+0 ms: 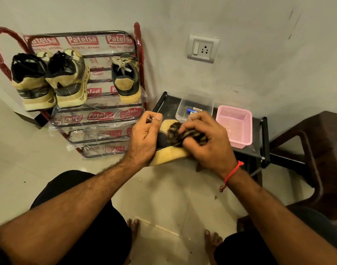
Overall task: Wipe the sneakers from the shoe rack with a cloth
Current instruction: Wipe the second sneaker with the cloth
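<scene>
- Here, at mid-frame, our left hand (144,134) curls round the sneaker (168,155), a lace end pinched at the thumb; our right hand (205,138) bunches the cloth (183,133) against its upper.
- A hard rub could twist the sneaker loose, since only one hand steadies it.
- Just behind, a clear box (197,104) and pink basket (235,125) crowd our strokes.
- Upper left, three sneakers (68,79) wait on the rack (98,115).

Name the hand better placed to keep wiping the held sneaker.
Right. The right hand already grips the cloth against the sneaker, while the left hand holds that sneaker.
</scene>
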Demonstrator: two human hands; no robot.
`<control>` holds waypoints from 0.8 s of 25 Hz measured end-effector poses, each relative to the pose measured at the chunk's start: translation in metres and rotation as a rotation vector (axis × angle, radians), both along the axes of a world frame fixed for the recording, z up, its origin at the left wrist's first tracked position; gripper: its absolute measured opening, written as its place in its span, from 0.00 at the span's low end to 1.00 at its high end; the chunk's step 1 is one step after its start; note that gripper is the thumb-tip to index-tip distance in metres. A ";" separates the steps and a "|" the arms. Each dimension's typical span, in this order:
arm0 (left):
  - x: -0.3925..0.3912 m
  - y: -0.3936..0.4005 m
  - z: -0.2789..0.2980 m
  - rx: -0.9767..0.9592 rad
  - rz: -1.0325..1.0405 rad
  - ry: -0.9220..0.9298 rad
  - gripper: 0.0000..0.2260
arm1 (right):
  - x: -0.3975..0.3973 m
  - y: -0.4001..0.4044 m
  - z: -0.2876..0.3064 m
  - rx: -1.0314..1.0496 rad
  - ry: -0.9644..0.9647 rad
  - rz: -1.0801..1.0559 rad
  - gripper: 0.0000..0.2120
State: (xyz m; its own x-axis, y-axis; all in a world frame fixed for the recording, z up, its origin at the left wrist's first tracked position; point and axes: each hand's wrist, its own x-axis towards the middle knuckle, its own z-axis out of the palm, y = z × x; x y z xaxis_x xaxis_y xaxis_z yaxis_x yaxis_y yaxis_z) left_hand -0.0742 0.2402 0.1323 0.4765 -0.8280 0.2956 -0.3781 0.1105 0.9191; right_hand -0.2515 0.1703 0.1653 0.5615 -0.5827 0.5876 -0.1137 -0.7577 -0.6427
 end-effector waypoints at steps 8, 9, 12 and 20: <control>0.018 0.021 0.038 0.450 -0.316 0.215 0.23 | 0.006 -0.025 -0.019 0.675 -0.210 -0.133 0.12; 0.022 0.027 0.040 0.522 -0.351 0.093 0.20 | 0.009 -0.023 -0.019 0.648 -0.183 -0.119 0.11; 0.035 0.046 0.042 0.591 -0.309 -0.263 0.13 | 0.020 -0.022 -0.020 0.615 -0.159 -0.106 0.10; 0.065 0.112 0.067 0.325 0.046 -0.007 0.13 | 0.075 -0.026 -0.013 1.401 -0.793 0.077 0.18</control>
State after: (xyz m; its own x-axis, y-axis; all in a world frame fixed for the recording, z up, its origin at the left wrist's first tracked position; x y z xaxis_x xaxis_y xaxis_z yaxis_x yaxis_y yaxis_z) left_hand -0.0088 0.3517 0.1994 0.5142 -0.8574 0.0225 -0.3825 -0.2058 0.9008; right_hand -0.1767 0.1440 0.1522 0.4424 -0.8708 -0.2146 0.5767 0.4594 -0.6755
